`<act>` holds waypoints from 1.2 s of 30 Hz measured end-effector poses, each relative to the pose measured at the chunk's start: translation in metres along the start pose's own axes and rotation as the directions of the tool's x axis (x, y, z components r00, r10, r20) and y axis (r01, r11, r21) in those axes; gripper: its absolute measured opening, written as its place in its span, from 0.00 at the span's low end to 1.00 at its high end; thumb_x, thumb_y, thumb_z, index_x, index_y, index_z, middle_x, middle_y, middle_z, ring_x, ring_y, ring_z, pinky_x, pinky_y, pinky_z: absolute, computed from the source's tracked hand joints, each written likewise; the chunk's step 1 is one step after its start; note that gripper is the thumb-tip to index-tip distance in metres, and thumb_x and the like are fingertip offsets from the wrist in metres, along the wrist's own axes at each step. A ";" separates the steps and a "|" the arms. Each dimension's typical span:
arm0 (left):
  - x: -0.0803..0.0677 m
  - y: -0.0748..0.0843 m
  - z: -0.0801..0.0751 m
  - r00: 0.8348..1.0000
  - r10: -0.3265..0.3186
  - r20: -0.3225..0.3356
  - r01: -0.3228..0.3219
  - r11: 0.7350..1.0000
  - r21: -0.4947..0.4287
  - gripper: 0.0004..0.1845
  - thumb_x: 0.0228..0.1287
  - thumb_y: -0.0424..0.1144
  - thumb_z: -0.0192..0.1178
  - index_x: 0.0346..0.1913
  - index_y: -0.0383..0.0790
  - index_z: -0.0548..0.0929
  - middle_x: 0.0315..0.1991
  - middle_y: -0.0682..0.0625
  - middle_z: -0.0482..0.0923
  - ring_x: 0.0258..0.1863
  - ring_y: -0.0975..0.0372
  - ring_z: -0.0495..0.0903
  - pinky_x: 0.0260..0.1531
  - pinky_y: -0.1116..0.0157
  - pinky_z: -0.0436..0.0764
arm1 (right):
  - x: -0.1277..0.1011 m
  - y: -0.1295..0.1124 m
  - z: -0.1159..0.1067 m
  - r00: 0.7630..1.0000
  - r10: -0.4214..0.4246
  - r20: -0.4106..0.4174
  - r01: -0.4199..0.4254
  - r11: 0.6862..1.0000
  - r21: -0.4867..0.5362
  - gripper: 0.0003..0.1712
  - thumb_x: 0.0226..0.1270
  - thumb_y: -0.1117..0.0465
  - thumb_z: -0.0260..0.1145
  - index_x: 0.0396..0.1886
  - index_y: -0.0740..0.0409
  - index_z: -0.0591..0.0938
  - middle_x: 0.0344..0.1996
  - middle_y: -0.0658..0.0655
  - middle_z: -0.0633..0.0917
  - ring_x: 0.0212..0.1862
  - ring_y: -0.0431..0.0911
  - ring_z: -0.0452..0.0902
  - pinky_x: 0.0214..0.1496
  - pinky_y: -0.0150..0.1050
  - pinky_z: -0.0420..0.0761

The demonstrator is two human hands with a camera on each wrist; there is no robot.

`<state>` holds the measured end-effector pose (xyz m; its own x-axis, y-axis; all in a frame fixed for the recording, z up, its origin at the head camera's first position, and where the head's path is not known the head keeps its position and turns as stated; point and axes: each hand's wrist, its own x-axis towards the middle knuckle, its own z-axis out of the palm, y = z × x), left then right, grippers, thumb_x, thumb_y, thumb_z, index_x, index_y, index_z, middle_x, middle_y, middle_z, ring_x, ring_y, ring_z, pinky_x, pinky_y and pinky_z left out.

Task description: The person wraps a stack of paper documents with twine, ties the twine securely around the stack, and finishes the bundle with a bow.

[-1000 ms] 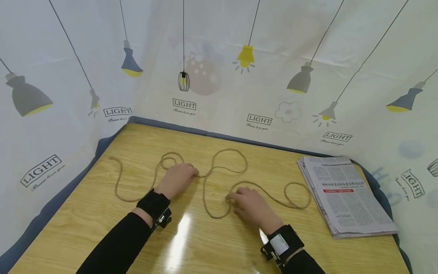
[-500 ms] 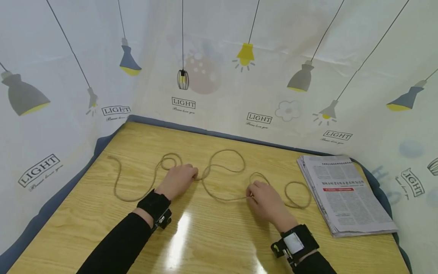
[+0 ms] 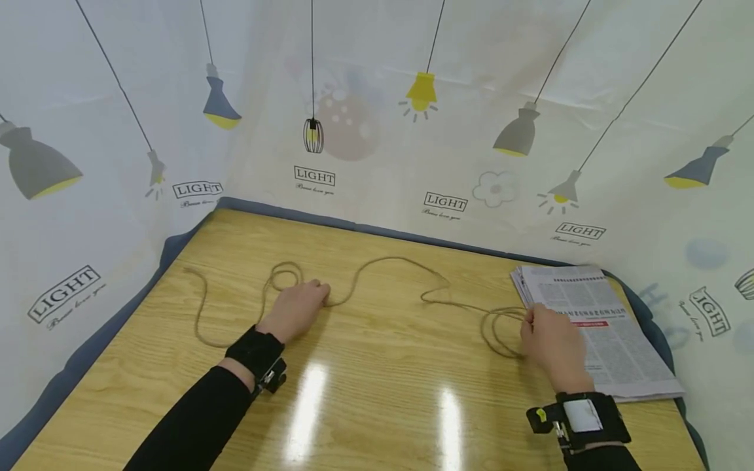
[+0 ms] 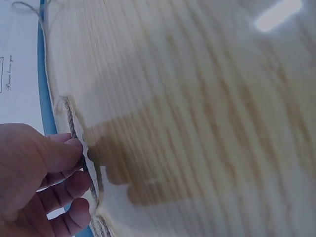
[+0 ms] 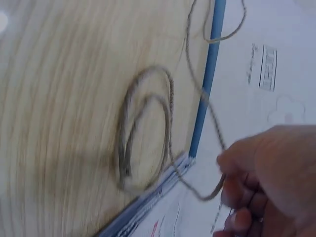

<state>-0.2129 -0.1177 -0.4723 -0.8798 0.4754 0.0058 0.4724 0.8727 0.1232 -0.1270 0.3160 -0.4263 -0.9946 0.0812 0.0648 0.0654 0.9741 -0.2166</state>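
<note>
A thin brown jute rope (image 3: 402, 258) runs in loose curves across the wooden table. My left hand (image 3: 296, 309) pinches it left of the middle; in the left wrist view the thumb and fingertips grip the twisted rope (image 4: 70, 118) close to the tabletop. A loose tail and a small loop lie to that hand's left. Over the left edge of the newspapers, my right hand (image 3: 554, 343) holds another stretch of rope. In the right wrist view the thumb and forefinger of the right hand (image 5: 276, 173) pinch it, beside a double loop of rope (image 5: 123, 118).
A stack of newspapers (image 3: 624, 356) lies at the table's right side, partly under my right hand. The wooden table (image 3: 377, 405) has a blue edge strip (image 3: 353, 227) at the back. Behind it hangs white sheeting (image 3: 377, 98) printed with lamps.
My right hand has moved right to the newspapers, drawing the rope along, so the middle loops have opened into a longer curve and loops gather beside that hand. The left hand has barely shifted.
</note>
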 end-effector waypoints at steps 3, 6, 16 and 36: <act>-0.001 -0.002 0.001 1.000 -0.003 -0.007 0.003 1.000 0.005 0.04 0.72 0.32 0.53 0.40 0.42 0.78 0.37 0.46 0.79 0.35 0.55 0.81 0.31 0.60 0.80 | -0.001 0.014 -0.008 0.981 0.177 0.075 -0.175 0.984 -0.031 0.10 0.68 0.64 0.52 0.30 0.66 0.75 0.24 0.66 0.80 0.23 0.54 0.75 0.19 0.45 0.69; -0.002 -0.003 0.002 1.000 -0.003 -0.007 0.003 1.000 -0.001 0.06 0.72 0.30 0.52 0.40 0.42 0.78 0.37 0.46 0.79 0.35 0.55 0.81 0.31 0.60 0.80 | -0.001 0.023 -0.007 0.950 0.289 0.116 -0.285 0.957 -0.053 0.11 0.66 0.66 0.50 0.28 0.69 0.75 0.23 0.69 0.80 0.24 0.59 0.77 0.19 0.50 0.70; -0.003 0.000 0.002 0.999 0.038 -0.010 -0.039 0.996 -0.082 0.04 0.71 0.34 0.55 0.43 0.45 0.78 0.39 0.49 0.77 0.30 0.62 0.76 0.27 0.66 0.76 | 0.004 -0.017 0.038 0.995 0.093 -0.027 -0.094 0.994 -0.050 0.18 0.64 0.67 0.58 0.50 0.74 0.73 0.42 0.76 0.76 0.40 0.69 0.76 0.34 0.60 0.76; -0.039 -0.062 -0.021 0.964 -0.266 0.026 0.266 0.942 -0.205 0.11 0.64 0.31 0.53 0.24 0.43 0.68 0.21 0.52 0.62 0.22 0.60 0.61 0.24 0.65 0.59 | 0.010 -0.045 0.065 0.989 -0.137 -0.051 0.138 0.990 0.021 0.32 0.64 0.63 0.65 0.67 0.61 0.68 0.58 0.72 0.72 0.49 0.66 0.77 0.45 0.61 0.77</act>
<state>-0.2088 -0.1932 -0.4591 -0.9720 0.2288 -0.0529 0.2004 0.9257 0.3208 -0.1454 0.2589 -0.4796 -0.9888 -0.0424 0.1430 -0.0744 0.9712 -0.2262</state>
